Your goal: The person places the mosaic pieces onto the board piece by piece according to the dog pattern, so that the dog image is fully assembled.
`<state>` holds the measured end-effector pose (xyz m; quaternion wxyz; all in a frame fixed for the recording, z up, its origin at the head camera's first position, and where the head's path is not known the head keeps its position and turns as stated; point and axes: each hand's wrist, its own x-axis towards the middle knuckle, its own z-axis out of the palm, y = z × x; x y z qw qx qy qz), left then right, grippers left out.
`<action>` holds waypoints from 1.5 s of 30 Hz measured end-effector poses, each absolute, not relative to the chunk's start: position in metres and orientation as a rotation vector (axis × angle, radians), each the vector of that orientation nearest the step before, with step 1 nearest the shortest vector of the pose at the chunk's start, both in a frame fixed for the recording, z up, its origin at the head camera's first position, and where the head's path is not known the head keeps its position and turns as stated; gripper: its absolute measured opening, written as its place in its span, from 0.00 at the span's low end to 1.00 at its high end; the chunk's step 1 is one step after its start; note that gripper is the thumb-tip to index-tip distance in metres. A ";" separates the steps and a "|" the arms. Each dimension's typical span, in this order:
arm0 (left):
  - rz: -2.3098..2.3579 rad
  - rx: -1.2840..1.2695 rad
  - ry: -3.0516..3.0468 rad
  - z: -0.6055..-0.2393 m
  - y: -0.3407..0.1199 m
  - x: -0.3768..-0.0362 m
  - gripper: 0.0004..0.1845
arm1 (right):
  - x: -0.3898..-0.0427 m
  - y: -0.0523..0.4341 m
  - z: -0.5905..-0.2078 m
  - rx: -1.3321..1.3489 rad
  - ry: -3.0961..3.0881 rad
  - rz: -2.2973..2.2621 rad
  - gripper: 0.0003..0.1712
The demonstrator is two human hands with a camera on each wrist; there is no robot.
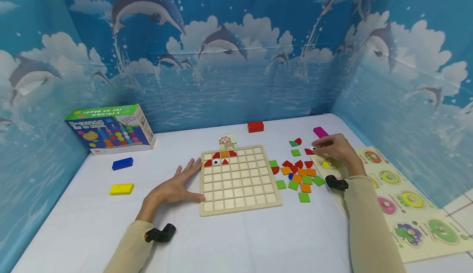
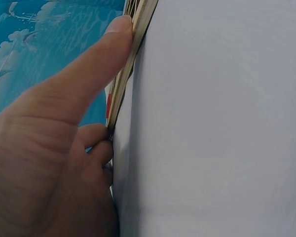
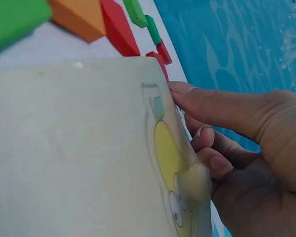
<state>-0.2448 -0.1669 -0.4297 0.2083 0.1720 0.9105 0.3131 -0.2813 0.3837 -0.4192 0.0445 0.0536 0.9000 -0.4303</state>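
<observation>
My left hand (image 1: 176, 186) rests with spread fingers at the left side of a wooden grid board (image 1: 236, 180); in the left wrist view the thumb (image 2: 101, 57) lies against the board's edge. Red pieces (image 1: 233, 153), an orange square (image 1: 224, 154) and a round eye tile (image 1: 216, 162) sit in its upper-left cells. On the right, my right hand (image 1: 338, 152) is over the far corner of a picture puzzle board (image 1: 391, 178). Its thumb and forefinger pinch a small piece, mostly hidden by the fingers. A red piece (image 1: 309, 152) lies right beside the fingertips.
Loose green, orange and red pieces (image 1: 304, 197) lie between the two boards. Behind the grid board are a picture card (image 1: 227, 141) and a red block (image 1: 256, 127). A toy box (image 1: 111, 129), blue block (image 1: 122, 163) and yellow block (image 1: 121, 189) stand left; a magenta block (image 1: 320, 132) lies back right.
</observation>
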 end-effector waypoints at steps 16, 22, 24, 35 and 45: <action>0.898 0.517 2.549 -0.437 -0.167 -0.240 0.66 | -0.283 0.383 -0.428 0.221 2.737 -1.218 0.19; 0.910 0.506 2.548 -0.440 -0.169 -0.239 0.66 | -0.283 0.383 -0.428 0.135 2.744 -1.172 0.19; 0.913 0.509 2.548 -0.441 -0.169 -0.239 0.66 | -0.284 0.384 -0.428 0.120 2.743 -1.159 0.18; 0.916 0.521 2.537 -0.445 -0.172 -0.240 0.67 | -0.289 0.374 -0.430 0.173 2.825 -1.066 0.17; 0.926 0.545 2.557 -0.437 -0.170 -0.246 0.66 | -0.289 0.361 -0.414 0.201 2.995 -1.150 0.23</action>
